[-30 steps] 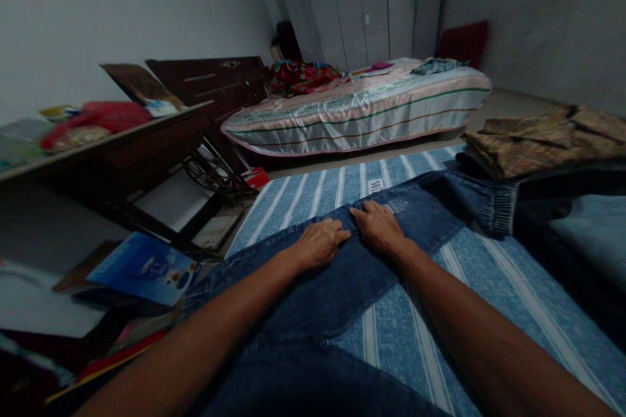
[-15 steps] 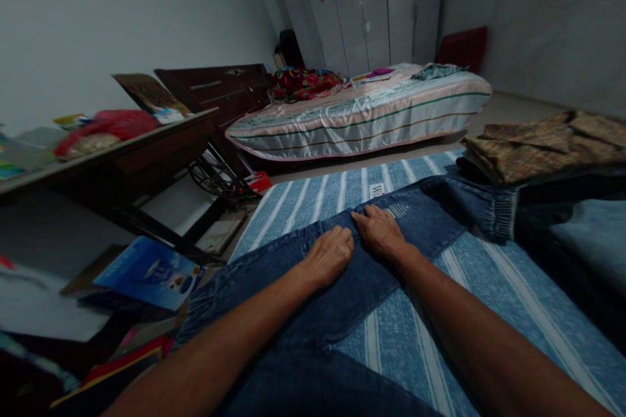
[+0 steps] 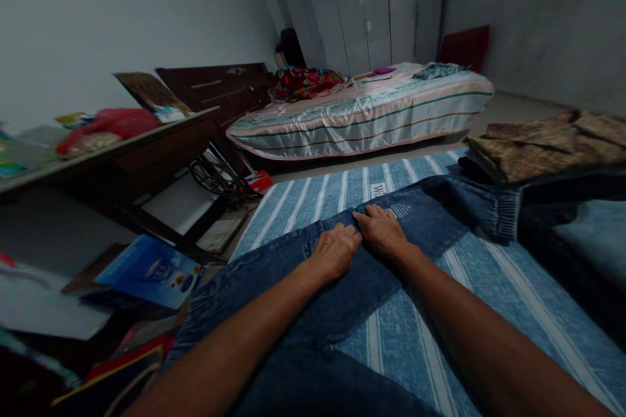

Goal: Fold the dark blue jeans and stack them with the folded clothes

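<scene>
Dark blue jeans (image 3: 430, 212) lie spread across the striped bedding, one gathered elastic cuff towards the right and the other leg running down towards me. My left hand (image 3: 337, 251) rests on the denim near a seam, fingers curled down and closed on the cloth. Right beside it, my right hand (image 3: 381, 228) grips the jeans close to their far edge, its thumb and fingertips pressed together on the fabric. A pale printed patch (image 3: 400, 210) shows on the denim just past the right fingers. Cloth under both palms is hidden.
Blue-and-white striped bedding (image 3: 317, 199) lies beneath the jeans. Folded clothes, with a brown checked garment (image 3: 542, 146) on top, are stacked at right. A wooden sewing table (image 3: 161, 137) and a blue box (image 3: 151, 272) stand at left. Another bed (image 3: 372, 124) lies beyond.
My left hand has slid slightly right along the jeans, closer to my right hand. The right hand keeps nearly the same place on the cloth.
</scene>
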